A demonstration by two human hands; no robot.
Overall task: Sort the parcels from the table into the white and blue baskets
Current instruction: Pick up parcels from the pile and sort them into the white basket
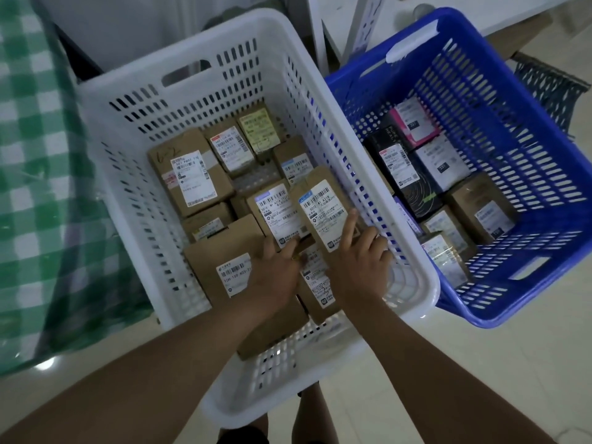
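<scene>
The white basket (134, 174) holds several brown cardboard parcels with white shipping labels. The blue basket (544, 174) to its right holds several parcels, some black, one pink. Both hands are inside the white basket. My right hand (360, 264) holds a tilted brown parcel (320, 206) near the basket's right wall, index finger stretched over its label and the other fingers curled at its right edge. My left hand (275, 274) lies over a large brown parcel (221, 261), and its fingertips touch the lower edge of a labelled parcel (277, 213) beside the tilted one.
A green and white checked cloth (38, 187) hangs down at the left. Both baskets stand on a pale tiled floor (480, 379). White furniture legs (320, 43) and a dark mesh object (551, 88) are behind the baskets.
</scene>
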